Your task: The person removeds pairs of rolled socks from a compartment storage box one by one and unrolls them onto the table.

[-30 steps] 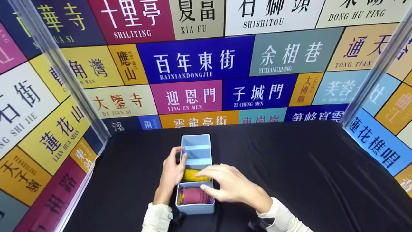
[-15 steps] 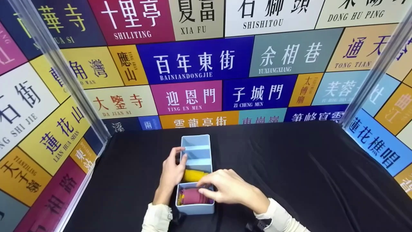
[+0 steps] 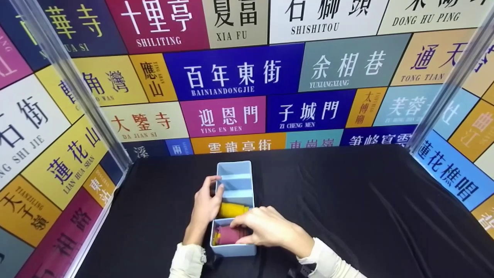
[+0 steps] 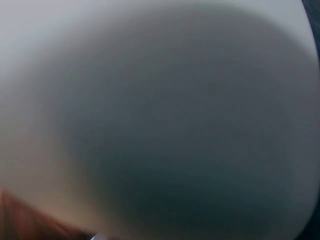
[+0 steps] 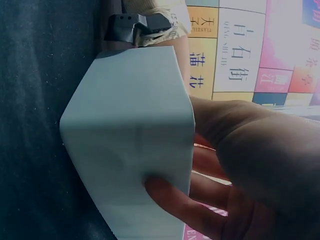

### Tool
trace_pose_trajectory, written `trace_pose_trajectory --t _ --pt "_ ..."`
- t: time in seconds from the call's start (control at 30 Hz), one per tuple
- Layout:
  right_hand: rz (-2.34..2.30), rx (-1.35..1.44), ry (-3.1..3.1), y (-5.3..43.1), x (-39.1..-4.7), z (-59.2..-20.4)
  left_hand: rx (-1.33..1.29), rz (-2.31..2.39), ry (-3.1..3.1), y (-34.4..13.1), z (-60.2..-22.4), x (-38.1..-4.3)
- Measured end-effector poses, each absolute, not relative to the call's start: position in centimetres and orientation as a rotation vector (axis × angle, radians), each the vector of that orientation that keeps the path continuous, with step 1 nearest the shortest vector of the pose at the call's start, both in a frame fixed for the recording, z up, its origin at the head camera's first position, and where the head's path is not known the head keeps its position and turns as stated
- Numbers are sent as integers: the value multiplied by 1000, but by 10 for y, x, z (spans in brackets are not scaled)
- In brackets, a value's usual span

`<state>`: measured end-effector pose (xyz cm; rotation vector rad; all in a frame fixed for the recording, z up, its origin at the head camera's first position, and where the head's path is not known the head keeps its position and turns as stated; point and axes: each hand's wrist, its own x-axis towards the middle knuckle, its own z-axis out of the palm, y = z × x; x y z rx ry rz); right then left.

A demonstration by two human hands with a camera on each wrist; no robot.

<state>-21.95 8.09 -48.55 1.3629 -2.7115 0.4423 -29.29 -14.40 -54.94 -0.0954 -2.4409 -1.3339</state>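
Observation:
A long light-blue divided box (image 3: 234,251) lies on the black cloth in the head view. Its front compartment holds a rolled maroon cloth (image 3: 227,234), with yellow bits showing at its left end. Behind the divider lies a yellow roll (image 3: 231,210). My left hand (image 3: 207,202) holds the box's left rim near the middle. My right hand (image 3: 272,227) reaches over the right wall, thumb and fingers about the maroon roll; their grip is partly hidden. In the right wrist view a fingertip lies over the pale box wall (image 5: 125,160). Blur fills most of the left wrist view.
The far compartments (image 3: 234,183) of the box show bare light-blue dividers. Black cloth (image 3: 328,193) covers the table on both sides. Panels with colourful printed signs (image 3: 235,71) stand behind, and clear corner posts (image 3: 444,81) rise at left and right.
My right hand has moved left and slightly down from above the yellow roll to the maroon one, its thumb and fingers now around it. My left hand and the box have stayed put.

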Motion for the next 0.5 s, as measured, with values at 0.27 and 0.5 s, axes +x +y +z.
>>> trace_pose_trajectory --t 0.27,0.5 --pt "441 1432 -2857 74 -222 -477 -93 -1339 -2440 -143 -550 -293" --pt "423 1438 -2934 71 -226 -473 -98 -1354 -2438 -143 -549 -292"
